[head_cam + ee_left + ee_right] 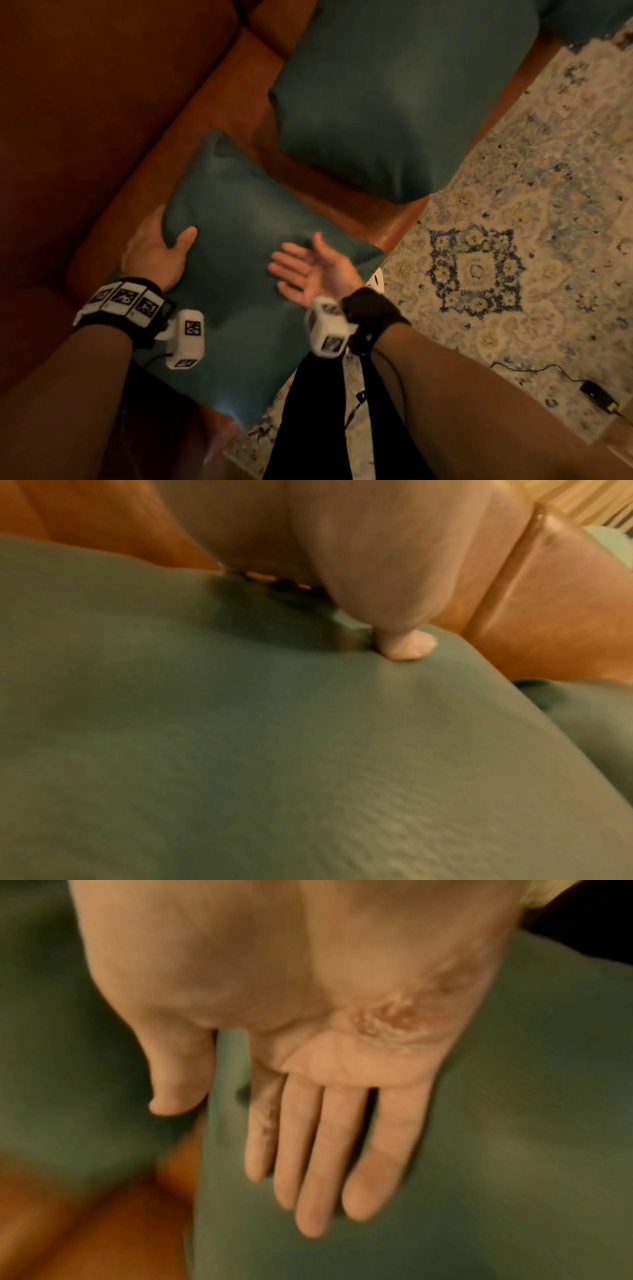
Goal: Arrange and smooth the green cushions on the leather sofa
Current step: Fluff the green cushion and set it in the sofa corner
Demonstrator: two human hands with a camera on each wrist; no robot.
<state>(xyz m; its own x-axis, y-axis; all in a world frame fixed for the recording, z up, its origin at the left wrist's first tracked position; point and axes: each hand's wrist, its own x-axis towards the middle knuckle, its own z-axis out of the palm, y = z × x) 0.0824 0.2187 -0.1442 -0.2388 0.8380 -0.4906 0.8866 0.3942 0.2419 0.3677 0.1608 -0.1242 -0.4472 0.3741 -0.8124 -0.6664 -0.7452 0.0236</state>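
Observation:
Two green cushions lie on the brown leather sofa (222, 96). The near cushion (239, 291) rests slantwise on the seat, its lower corner over the front edge. The far cushion (394, 102) is larger in view and lies further along the seat. My left hand (171, 236) grips the near cushion's left edge; the thumb (407, 647) presses on top and the fingers are hidden behind the edge. My right hand (298, 260) hovers just over that cushion's right side, palm turned up, with straight fingers (318, 1150) holding nothing. Both wrist views are blurred.
A patterned rug (513, 205) covers the floor to the right of the sofa. On it lies a black adapter (596, 394) with its cable. A small white object (376, 279) peeks out by the near cushion's right corner. My dark-clothed leg (308, 428) stands against the sofa front.

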